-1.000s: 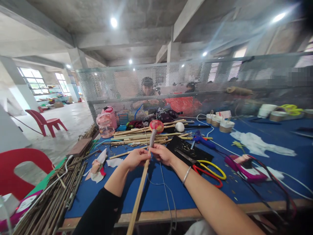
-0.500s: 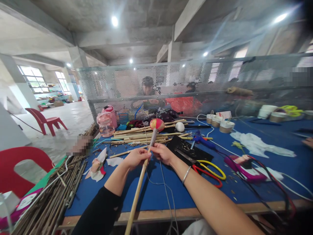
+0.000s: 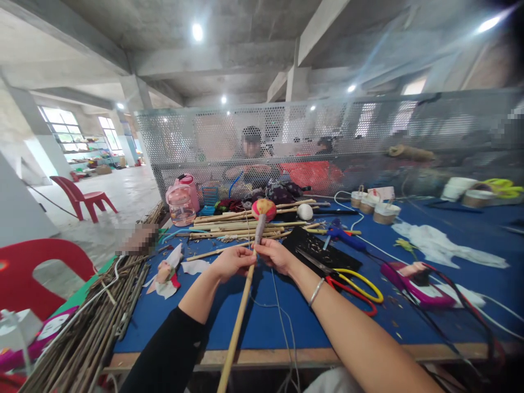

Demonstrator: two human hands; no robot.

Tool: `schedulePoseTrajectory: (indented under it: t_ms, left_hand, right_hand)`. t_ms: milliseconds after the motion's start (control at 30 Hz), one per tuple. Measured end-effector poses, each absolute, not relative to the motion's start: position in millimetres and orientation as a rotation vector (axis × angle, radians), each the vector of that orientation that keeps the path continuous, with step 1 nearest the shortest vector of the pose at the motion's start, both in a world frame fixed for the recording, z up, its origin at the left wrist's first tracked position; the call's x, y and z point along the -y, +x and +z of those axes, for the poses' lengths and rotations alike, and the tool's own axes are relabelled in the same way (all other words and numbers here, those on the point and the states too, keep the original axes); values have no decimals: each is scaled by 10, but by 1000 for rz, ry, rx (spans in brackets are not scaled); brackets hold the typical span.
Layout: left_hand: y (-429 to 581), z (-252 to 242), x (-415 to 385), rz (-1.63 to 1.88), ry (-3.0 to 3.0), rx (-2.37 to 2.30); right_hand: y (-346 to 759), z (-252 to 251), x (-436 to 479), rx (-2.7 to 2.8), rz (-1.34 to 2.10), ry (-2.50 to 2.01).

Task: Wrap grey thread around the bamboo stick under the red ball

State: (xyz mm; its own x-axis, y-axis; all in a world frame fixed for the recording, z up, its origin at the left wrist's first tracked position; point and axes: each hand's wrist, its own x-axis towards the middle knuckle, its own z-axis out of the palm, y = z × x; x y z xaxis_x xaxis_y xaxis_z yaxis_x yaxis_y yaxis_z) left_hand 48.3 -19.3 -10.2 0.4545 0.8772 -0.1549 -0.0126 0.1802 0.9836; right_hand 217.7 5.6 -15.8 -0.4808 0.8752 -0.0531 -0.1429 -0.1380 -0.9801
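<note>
Head view: past the twigs (image 3: 94, 327) at left, the left hand (image 3: 234, 262) is closed around a bamboo stick (image 3: 239, 322) over the blue table (image 3: 266, 327); the right hand (image 3: 278, 255) pinches it below its red-yellow ball (image 3: 263, 209), perhaps with thread; scissors (image 3: 360, 286) lie right

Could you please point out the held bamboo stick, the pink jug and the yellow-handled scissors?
bamboo stick (image 3: 238, 322), head view, lower bare shaft
pink jug (image 3: 180, 205), head view, clear body
yellow-handled scissors (image 3: 362, 278), head view, yellow handle loop
</note>
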Motion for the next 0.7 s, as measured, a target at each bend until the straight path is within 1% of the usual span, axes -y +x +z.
schedulePoseTrajectory:
  t_ms: [100, 167, 367, 567, 700]
  left_hand:
    - [472, -65, 213, 691, 1156, -808]
    - [486, -81, 214, 678, 1162, -850]
    - [531, -144, 191, 806, 1330, -963]
    - [487, -9, 234, 720, 1070, -799]
    - [493, -69, 216, 710, 1131, -859]
  right_hand:
    - [2185, -165, -65, 1364, 1775, -808]
    - [2173, -189, -69, 1388, 1744, -827]
    - [2142, -210, -63, 1431, 1692, -904]
    - [2175, -143, -49, 1411, 1750, -720]
    - [2158, -172, -58, 1415, 1693, -831]
